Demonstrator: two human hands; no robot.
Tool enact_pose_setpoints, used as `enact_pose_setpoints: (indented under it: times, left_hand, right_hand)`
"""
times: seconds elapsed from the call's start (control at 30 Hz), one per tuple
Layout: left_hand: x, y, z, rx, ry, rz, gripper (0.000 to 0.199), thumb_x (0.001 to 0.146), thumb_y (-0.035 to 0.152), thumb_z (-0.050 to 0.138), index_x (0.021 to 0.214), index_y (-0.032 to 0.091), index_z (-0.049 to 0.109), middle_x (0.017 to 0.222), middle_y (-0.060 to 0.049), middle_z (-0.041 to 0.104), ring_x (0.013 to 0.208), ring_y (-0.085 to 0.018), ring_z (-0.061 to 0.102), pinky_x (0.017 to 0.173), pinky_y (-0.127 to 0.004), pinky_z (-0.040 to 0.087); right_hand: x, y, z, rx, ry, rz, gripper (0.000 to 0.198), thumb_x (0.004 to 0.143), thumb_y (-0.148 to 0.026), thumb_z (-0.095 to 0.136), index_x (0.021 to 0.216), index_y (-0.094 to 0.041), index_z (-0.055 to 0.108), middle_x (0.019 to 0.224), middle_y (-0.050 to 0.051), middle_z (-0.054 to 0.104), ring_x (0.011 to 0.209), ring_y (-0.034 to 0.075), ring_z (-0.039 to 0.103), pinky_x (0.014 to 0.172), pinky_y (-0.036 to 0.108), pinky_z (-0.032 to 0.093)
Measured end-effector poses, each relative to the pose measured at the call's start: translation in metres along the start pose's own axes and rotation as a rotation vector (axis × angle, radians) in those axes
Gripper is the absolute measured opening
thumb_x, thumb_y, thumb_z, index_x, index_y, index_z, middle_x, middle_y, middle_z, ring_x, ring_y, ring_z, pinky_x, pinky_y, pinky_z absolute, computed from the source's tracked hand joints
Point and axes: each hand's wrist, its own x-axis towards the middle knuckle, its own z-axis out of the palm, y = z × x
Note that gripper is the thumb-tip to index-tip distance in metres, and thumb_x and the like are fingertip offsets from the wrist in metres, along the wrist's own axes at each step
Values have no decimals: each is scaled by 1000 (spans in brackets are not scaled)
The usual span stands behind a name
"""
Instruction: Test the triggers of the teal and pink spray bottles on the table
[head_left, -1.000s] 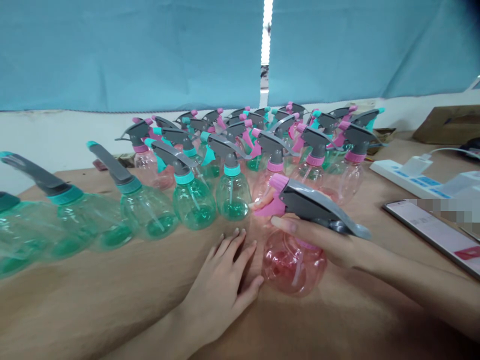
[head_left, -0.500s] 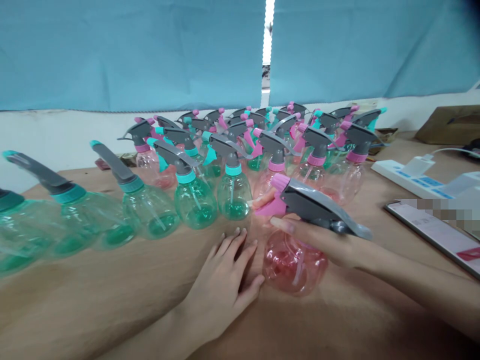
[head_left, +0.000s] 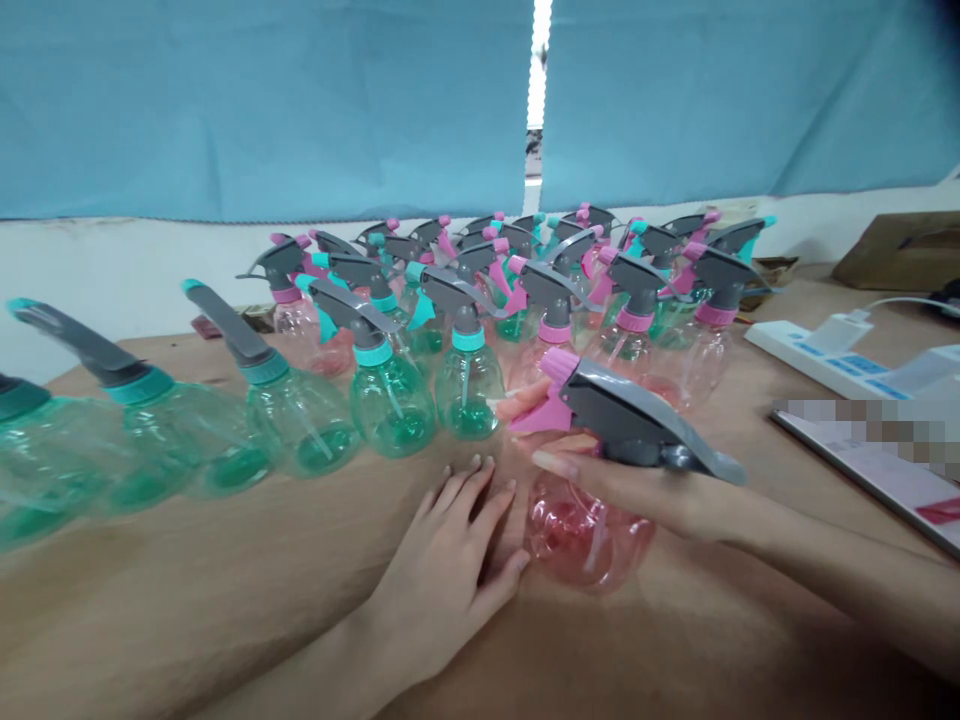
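Observation:
My right hand (head_left: 637,490) is wrapped round the neck of a pink spray bottle (head_left: 592,545), just under its grey and pink spray head. The thumb lies across the near side, and fingertips show beyond the pink trigger. This bottle stands upright on the table. My left hand (head_left: 454,565) rests flat on the wooden table with fingers spread, just left of the bottle and apart from it. Beyond the left fingertips stand a green spray bottle (head_left: 470,395) and another green spray bottle (head_left: 394,410), both with turquoise collars.
More green spray bottles (head_left: 300,420) line the left side. Several pink and green ones crowd the back, before a white wall and blue cloth (head_left: 300,110). At right lie a white power strip (head_left: 825,355), a phone (head_left: 847,460) and a brown paper bag (head_left: 900,260).
My right thumb has slid slightly down and left along the bottle's neck, and more of the fingers behind the trigger show. The left hand and the bottles stay in place.

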Motion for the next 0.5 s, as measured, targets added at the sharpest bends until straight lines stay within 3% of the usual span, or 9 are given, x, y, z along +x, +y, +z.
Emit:
enact_pose_setpoints:
  times: [0.13,0.23,0.37,0.5]
  left_hand:
    - [-1,-1,2,-1,21,9,48,91,34,55,134,14,48,142,-17,44,127,-34,42,102,-54,37]
    - [-1,-2,3,2,35,16,49,92,35,54,135,13,47,144,-17,42,129,-34,41,103,-53,36]
    - [-1,-2,4,5,43,26,48,92,35,54,135,14,47,144,-17,42,130,-33,40,103,-54,36]
    - [-1,-1,2,10,40,23,47,92,35,54,134,13,48,142,-17,44,128,-34,42,101,-54,38]
  right_hand:
    - [-1,-2,-2,-87,30,-14,26,84,-33,57,63,-21,46,60,-5,40,56,8,43,54,20,43]
    - [-2,-3,-4,-183,60,6,25,86,-38,52,68,-21,48,63,-4,40,54,8,38,49,22,38]
    - [-4,-5,-6,-255,41,103,34,86,-50,49,69,-21,52,65,-1,47,57,11,46,53,26,43]
    - [-6,-9,-7,-225,70,48,28,82,-50,53,76,-24,59,64,-1,52,57,13,51,54,28,46]
